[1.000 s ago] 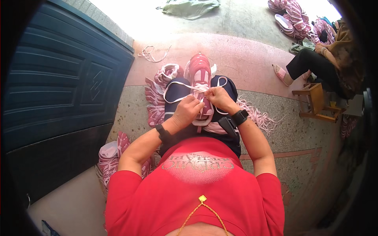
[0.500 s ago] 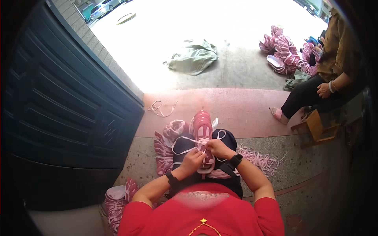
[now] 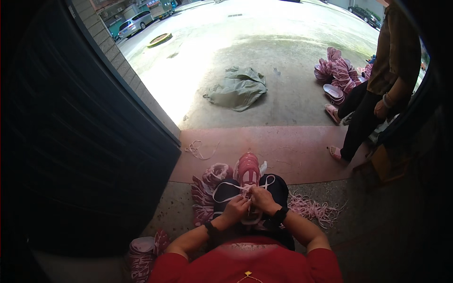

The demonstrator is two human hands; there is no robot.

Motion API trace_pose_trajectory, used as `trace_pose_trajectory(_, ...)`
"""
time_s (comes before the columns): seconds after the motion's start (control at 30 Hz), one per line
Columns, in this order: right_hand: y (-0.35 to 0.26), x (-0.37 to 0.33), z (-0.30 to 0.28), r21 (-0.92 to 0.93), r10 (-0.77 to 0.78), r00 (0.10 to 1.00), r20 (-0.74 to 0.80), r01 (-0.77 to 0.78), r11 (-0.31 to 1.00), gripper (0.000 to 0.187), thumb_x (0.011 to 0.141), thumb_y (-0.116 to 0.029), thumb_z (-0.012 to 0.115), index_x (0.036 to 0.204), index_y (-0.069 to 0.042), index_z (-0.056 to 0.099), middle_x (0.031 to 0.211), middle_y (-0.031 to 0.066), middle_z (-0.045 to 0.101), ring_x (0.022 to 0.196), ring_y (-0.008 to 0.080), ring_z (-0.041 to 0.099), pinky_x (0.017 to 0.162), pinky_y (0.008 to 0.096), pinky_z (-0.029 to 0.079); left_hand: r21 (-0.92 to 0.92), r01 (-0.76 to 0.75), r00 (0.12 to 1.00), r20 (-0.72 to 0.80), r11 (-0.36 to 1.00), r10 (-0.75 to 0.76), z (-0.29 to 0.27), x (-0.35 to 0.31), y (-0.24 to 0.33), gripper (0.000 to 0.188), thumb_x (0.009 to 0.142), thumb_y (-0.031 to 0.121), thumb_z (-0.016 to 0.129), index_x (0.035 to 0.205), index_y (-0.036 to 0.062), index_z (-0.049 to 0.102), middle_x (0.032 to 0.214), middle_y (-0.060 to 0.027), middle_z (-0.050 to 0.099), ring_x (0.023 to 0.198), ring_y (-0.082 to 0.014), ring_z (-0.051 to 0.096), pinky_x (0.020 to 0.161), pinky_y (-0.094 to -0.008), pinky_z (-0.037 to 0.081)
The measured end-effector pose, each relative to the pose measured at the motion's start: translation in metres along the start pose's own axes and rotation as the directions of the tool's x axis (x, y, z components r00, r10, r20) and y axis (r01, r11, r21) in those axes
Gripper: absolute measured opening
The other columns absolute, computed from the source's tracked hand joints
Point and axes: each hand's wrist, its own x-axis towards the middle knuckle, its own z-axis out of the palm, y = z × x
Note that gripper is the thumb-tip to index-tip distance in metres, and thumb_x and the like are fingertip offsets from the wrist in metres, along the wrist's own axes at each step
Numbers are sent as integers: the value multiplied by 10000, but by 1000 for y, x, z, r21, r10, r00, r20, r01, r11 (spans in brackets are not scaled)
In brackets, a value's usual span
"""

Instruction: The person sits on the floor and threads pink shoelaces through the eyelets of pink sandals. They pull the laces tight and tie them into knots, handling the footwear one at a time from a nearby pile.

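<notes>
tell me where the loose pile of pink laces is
In the head view, the pile of pink laces lies on the floor to the person's right, just beside the right hand and forearm, below the red strip.

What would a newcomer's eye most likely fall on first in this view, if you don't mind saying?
Probably the pink shoe on the person's lap at the lower centre, where the left hand and right hand pinch its pale lace. Next come the grey-green cloth crumpled on the sunlit concrete beyond, and the heap of pink shoes at the upper right beside a standing person.
</notes>
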Motion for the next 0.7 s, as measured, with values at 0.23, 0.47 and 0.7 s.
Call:
trace_pose_trajectory(0.23,13,-2,8,233,67,998,10,-67,970,215,844,-246,584,950,-61,563,882,191,631,871,376,613,746,448,480,-155,175,984,4,972,-177,7,0,-14,220,775,115,592,977,28,579,900,-139,596,826,-325,598,721,-397,503)
trace_pose_trajectory(0.47,16,-4,12,451,91,996,11,-86,888,217,870,-241,542,1000,-71,579,933,169,640,912,325,633,772,392,493,-191,332,912,315,924,-263,29,9,-51,365,763,174,615,1094,30,565,1038,-131,537,900,-343,536,814,-422,460)
trace_pose_trajectory(0.7,24,-1,10,223,-24,996,-91,44,974,182,868,-195,560,928,-27,597,837,170,632,821,330,635,687,395,487,61,192,886,419,979,-200,-3,37,-39,192,747,99,585,906,-5,614,920,-170,593,894,-367,553,797,-441,464)
